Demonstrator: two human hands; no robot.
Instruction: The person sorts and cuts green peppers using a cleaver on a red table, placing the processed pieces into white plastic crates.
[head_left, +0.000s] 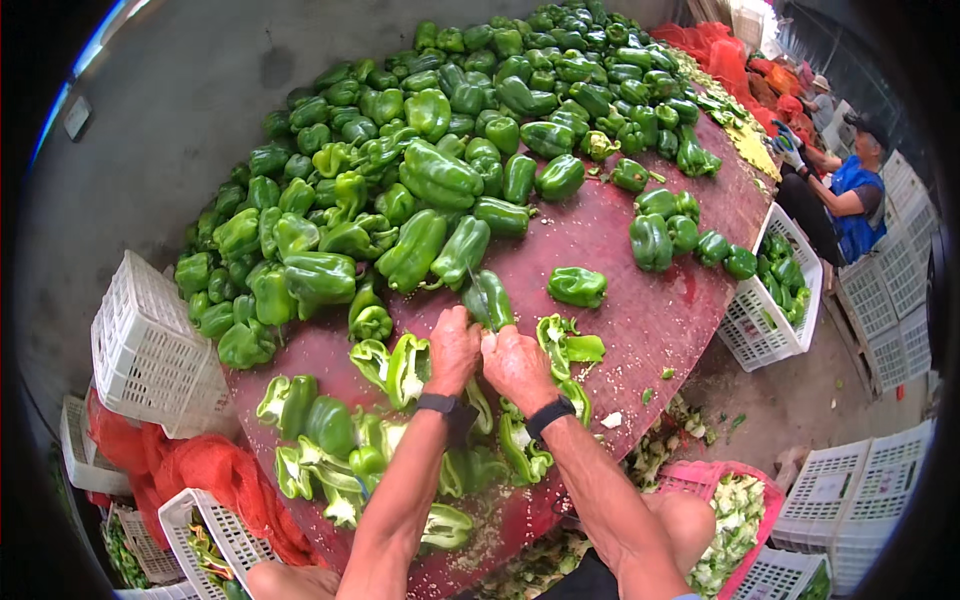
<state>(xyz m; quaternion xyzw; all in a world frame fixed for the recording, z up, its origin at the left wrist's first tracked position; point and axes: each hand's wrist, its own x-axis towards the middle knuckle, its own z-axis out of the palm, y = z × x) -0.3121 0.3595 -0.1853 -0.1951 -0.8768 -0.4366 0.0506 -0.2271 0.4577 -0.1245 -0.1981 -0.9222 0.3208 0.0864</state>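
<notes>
A whole green bell pepper (492, 294) lies on the red tabletop (600, 337) just beyond my hands. My right hand (517, 369) is closed around a knife (482, 297); its thin blade points away from me across the pepper, and the handle is hidden in the fist. At the pepper's near left end, my left hand (454, 349) holds it with curled fingers, mostly hidden from above. Halved peppers with pale cores surround my forearms, among them a cut half (409, 371) left of my left hand and cut pieces (559, 346) to the right.
Whole bell peppers (442, 172) are heaped along the far side against the wall. A single pepper (577, 286) lies right of my hands. White crates (150, 352) flank the table; a pink crate (766, 502) holds pale scraps. A seated co-worker (855, 195) is at far right.
</notes>
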